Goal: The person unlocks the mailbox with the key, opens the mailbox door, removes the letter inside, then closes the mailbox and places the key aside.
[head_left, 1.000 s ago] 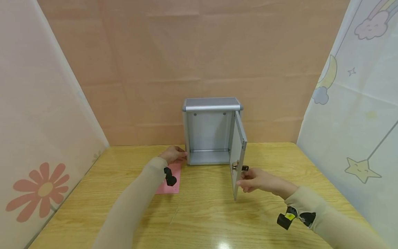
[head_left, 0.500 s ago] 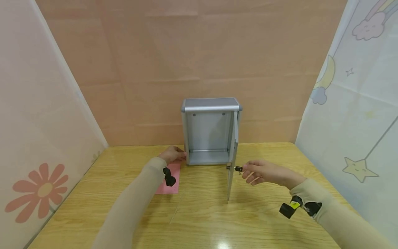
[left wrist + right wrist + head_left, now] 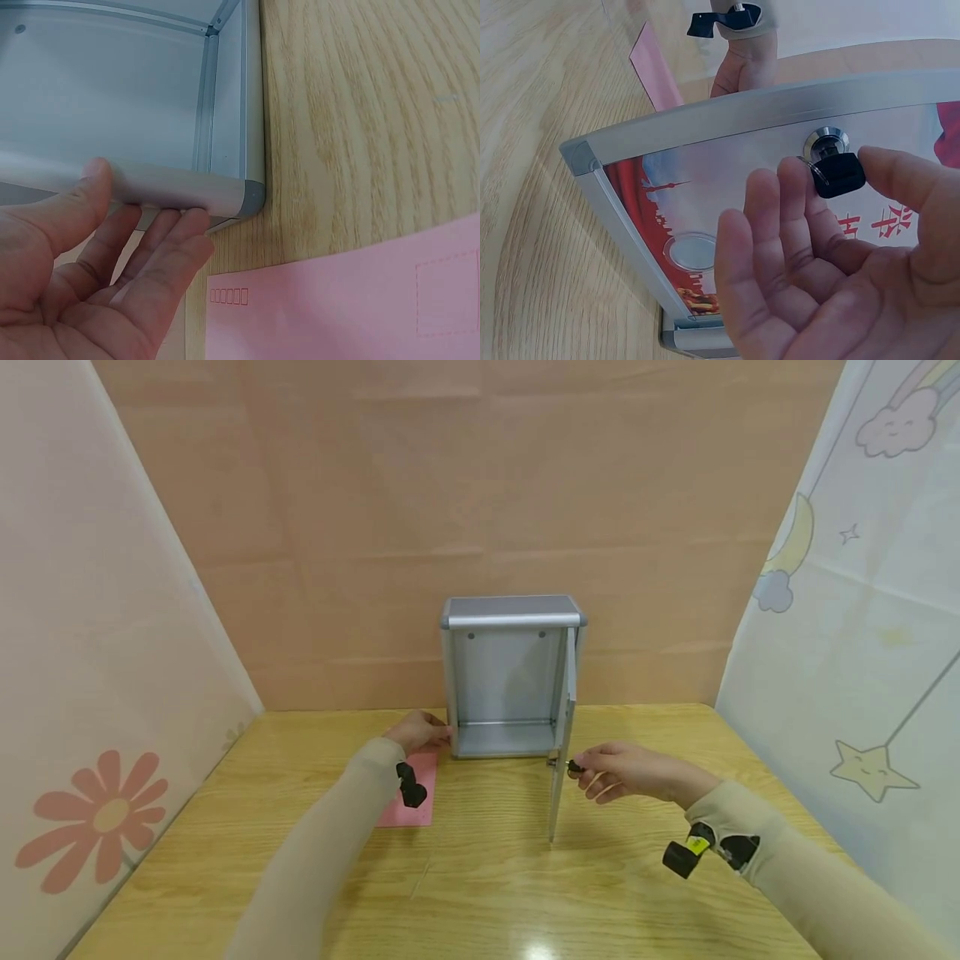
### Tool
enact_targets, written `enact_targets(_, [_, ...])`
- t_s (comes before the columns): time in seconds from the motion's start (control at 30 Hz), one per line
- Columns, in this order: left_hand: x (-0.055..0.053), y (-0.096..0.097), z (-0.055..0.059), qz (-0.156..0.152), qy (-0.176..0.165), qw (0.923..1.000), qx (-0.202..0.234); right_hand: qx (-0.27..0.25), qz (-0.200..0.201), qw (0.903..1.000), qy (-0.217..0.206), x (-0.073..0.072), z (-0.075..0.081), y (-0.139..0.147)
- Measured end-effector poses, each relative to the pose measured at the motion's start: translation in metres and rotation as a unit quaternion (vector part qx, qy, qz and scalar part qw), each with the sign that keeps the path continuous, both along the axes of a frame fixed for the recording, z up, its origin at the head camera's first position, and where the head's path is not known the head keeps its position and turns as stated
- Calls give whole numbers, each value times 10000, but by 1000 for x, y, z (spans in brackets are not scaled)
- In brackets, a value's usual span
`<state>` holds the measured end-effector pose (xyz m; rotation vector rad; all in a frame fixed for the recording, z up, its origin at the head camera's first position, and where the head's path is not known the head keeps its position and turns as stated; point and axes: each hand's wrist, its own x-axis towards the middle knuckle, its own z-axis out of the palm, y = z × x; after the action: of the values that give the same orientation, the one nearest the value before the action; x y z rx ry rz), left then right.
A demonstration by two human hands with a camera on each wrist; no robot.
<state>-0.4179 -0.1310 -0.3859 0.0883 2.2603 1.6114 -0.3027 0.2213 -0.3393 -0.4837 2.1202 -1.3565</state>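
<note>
- The left hand (image 3: 112, 277), centre-left of the head view, holds the front left edge of a silver box (image 3: 517, 612), thumb over the frame and fingers against its outer side.
- The right hand (image 3: 633, 772), right of centre in the head view, pinches a black key (image 3: 841, 176) between thumb and index finger, the other fingers loosely bent.
- The box stands upright at the centre of the head view, its door (image 3: 571, 681) swung out on the right side.
- The right wrist view shows what the head view gives only edge-on: the door's printed outer face, a round metal lock (image 3: 826, 139) right of centre, and a clear disc (image 3: 693, 251) at lower left.
- The key's shaft seems to sit in the lock, though the key's head covers part of it.
- The left wrist view alone reveals six small red squares and a dashed rectangle on the pink envelope (image 3: 330, 307) at lower right; in the head view it lies left of centre on the wooden table (image 3: 480, 893).
- Counted: two hands, one box, one door, one lock, one key, one envelope, and two dark spots on the box's back panel (image 3: 504, 677).
</note>
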Motion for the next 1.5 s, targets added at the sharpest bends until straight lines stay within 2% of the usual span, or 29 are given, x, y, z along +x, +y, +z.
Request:
enact_targets(0.27, [-5,-1,-3,29,21,10000,1,20,-173,9998,-75,-3,3,-17])
enact_targets(0.57, [-5,-1,-2,55,17,9999,-118,-135,-317,9988,-337,-16,1,-58])
enact_targets(0.7, [-7,-2,-3,63,48,9999,-148,-383,-545,9970,-395,-25,-2,-84])
enact_targets(0.8, [-9,-2,-4,85,84,9997,-194,-575,-897,9934,-421,-33,-4,-103])
enact_targets(0.93, [-11,-1,-4,125,114,9996,-246,-810,-1436,9846,-576,-48,-6,-126])
enact_targets(1.07, [-13,-2,-4,91,134,9995,-277,-1016,-1756,9766,-714,-61,-8,-141])
enact_targets(1.33, [-19,-7,-8,-102,210,9994,-266,-987,-2005,9735,-476,-78,-9,-157])
enact_targets(1.5, [-17,-6,-8,69,129,9995,-274,-1072,-2145,9689,-604,-86,-11,-163])
